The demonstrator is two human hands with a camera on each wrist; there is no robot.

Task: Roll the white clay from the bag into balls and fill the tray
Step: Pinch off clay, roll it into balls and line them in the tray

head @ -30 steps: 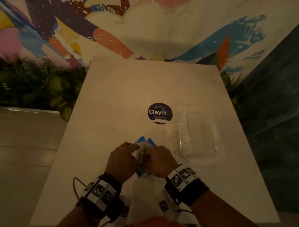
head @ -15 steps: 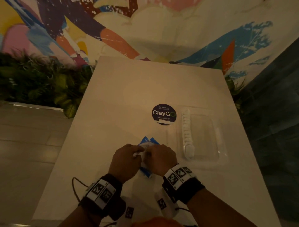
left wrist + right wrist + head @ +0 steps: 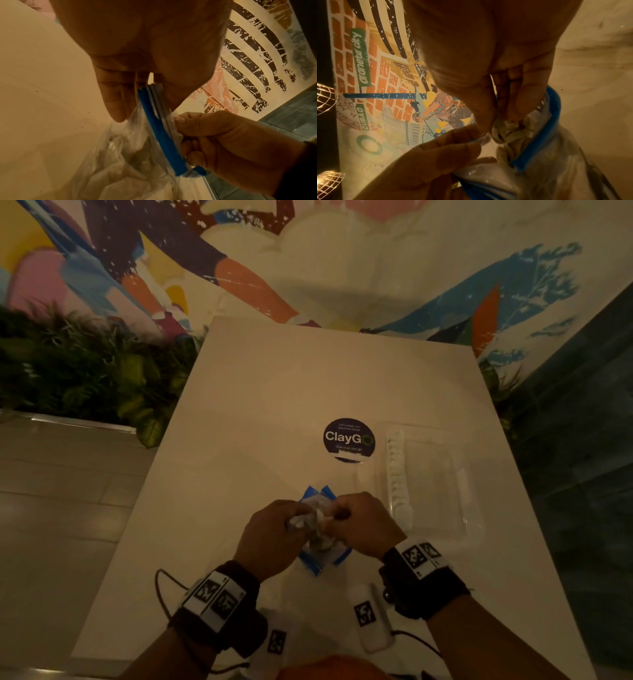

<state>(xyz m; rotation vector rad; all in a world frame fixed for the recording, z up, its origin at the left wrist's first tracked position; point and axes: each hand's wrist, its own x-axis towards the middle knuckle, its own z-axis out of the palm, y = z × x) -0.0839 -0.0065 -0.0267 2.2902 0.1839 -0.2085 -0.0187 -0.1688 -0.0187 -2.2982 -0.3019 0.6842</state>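
Observation:
A clear plastic bag (image 3: 317, 559) with a blue zip strip (image 3: 161, 134) lies on the white table (image 3: 260, 412) between my hands. My left hand (image 3: 274, 534) grips the bag's edge by the zip strip (image 3: 537, 143). My right hand (image 3: 363, 525) pinches a lump of white clay (image 3: 510, 131) at the bag's mouth (image 3: 320, 520). A clear tray (image 3: 455, 474) stands to the right, with a row of white clay balls (image 3: 397, 474) along its left side.
A round dark ClayGo sticker (image 3: 348, 439) is on the table left of the tray. Green plants (image 3: 85, 374) run along the table's left side, and a painted wall (image 3: 308, 261) stands behind. Cables (image 3: 161, 587) trail near the front edge.
My hands have drawn slightly apart over the bag, and white clay now shows between them at the bag's mouth. The head view has shifted a little.

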